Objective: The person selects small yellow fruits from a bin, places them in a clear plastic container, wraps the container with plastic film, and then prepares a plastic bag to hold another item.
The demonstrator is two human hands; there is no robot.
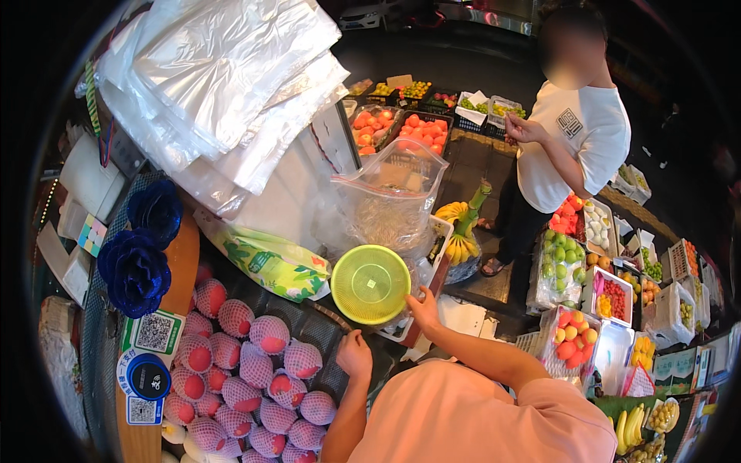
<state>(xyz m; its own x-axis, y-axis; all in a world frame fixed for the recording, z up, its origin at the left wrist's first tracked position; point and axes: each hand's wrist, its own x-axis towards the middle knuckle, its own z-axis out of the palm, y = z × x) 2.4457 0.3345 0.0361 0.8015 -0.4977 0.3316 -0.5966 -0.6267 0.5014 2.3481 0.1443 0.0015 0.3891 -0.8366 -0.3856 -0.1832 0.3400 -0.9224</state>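
A round yellow-green plastic basket [371, 283] sits in front of me, its inside facing up with nothing in it. At its right rim is my right hand [425, 309], one fingertip against the edge and another finger apart from it. Whether the hand grips the rim cannot be told. My left hand [354, 354] is loosely curled just below the basket, beside the dark edge of the fruit stand, and nothing shows in it. Left of that hand lie several red fruits in pink foam nets [255, 370]. A green-and-white printed plastic pack [272, 260] lies left of the basket.
Clear plastic bags [231, 87] hang at upper left. A zip bag [393, 202] stands behind the basket. Banana bunches [460, 231] stand beyond it. A person in a white T-shirt [570, 139] stands at the right. Crates of green apples [558, 263] and other fruit line the right side.
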